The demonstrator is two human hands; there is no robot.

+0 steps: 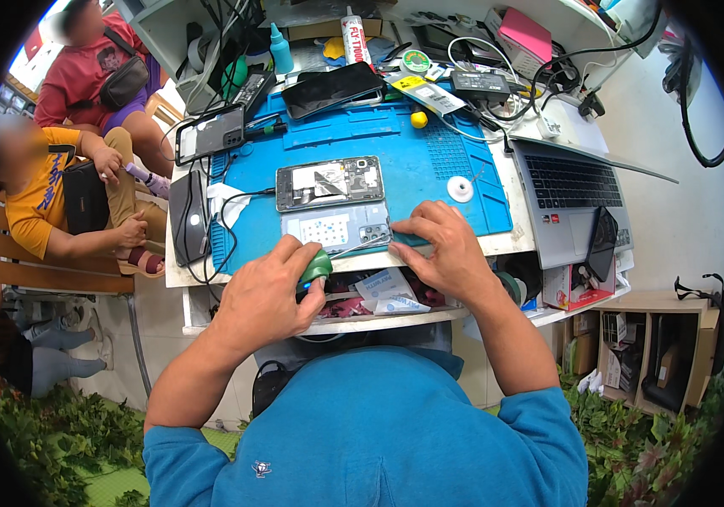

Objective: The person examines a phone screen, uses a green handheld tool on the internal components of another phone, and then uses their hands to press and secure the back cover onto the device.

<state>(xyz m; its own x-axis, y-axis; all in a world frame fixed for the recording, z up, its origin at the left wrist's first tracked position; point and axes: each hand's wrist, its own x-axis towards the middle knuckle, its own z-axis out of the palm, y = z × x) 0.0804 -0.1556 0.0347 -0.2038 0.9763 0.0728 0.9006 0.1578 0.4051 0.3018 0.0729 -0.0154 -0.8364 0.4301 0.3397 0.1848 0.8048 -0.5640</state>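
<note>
On the blue repair mat lies an opened phone with its inner parts bare and a black cable at its left end. Directly below it is a phone back cover, its camera lenses on the right. My left hand is closed around a green roll, probably tape, at the mat's front edge. A thin pale strip runs from the roll across the cover's lower edge. By the camera corner, my right hand pinches at the strip's far end; the fingertips partly hide it.
A dark phone, a glue tube and a tangle of cables lie at the back. A laptop with a phone on it stands right. Below, an open drawer holds packets. Two people sit on a bench at left.
</note>
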